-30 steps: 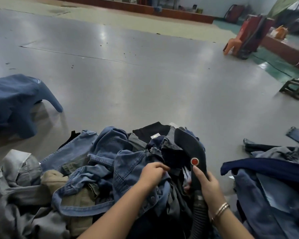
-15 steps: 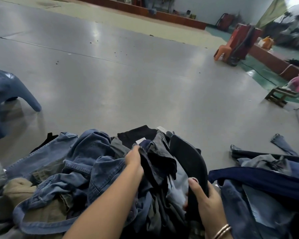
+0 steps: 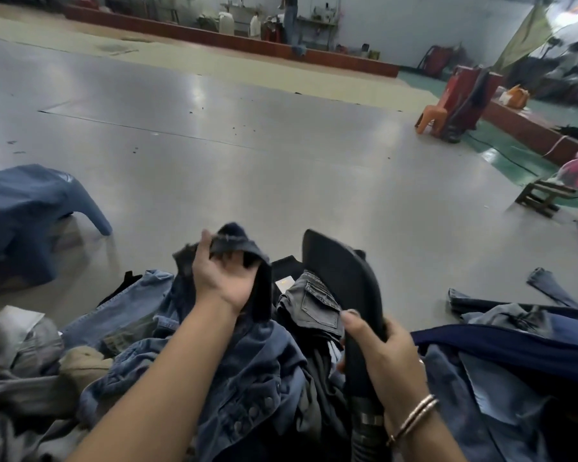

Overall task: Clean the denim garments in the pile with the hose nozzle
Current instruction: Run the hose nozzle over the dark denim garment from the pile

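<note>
My right hand [image 3: 386,353] grips the black hose nozzle [image 3: 344,281], upright over the denim pile [image 3: 247,371]. My left hand [image 3: 222,278] clutches a dark denim garment [image 3: 237,245] raised above it. Beyond, grey floor [image 3: 247,161].

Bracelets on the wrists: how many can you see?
2, both thin bands side by side on the right wrist, just below the right hand that grips the nozzle. The left wrist shows none, though its far side is hidden.
</note>
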Tool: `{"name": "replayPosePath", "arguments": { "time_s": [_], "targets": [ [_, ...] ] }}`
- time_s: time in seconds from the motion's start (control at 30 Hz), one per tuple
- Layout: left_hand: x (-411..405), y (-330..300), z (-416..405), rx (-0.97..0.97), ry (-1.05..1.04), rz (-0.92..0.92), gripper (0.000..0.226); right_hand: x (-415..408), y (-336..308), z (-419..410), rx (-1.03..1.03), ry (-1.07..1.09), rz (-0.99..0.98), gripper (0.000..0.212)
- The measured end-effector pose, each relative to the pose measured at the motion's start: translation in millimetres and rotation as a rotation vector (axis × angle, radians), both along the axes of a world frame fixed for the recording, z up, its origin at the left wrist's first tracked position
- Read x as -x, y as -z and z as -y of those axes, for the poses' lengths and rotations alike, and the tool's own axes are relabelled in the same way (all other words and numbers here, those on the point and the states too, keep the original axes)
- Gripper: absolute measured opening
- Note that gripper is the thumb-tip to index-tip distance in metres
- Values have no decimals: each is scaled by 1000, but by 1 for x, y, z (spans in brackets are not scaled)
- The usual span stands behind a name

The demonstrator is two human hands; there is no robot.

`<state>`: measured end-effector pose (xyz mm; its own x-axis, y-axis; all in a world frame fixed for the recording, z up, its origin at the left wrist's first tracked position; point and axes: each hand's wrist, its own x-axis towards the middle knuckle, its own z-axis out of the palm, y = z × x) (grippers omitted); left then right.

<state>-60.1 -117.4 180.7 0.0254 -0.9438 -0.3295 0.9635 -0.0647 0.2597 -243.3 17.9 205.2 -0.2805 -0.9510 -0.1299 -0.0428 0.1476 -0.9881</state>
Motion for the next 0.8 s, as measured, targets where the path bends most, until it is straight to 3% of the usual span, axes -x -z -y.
{"name": "replayPosePath", "arguments": {
  "time_s": [0.2,0.33,0.43,0.53,0.6,0.8],
  "targets": [
    [-29,33,-31,-54,16,235,10,-5,19,-19,17,-93,-116,13],
    [-42,21,-47,158,29,394,41,-6,21,-23,10,-126,-159,23],
    [-42,15,-62,173,57,339,47,-9,19,-28,33,-143,-147,20],
    [-40,18,-75,135,66,131,29,-11,17,-33,46,-150,-128,20],
    [-41,22,-82,116,93,24,28,-10,20,-35,38,-149,-120,10],
    [-38,23,-83,158,139,308,54,-7,21,-40,33,-144,-172,15]
  ]
}}
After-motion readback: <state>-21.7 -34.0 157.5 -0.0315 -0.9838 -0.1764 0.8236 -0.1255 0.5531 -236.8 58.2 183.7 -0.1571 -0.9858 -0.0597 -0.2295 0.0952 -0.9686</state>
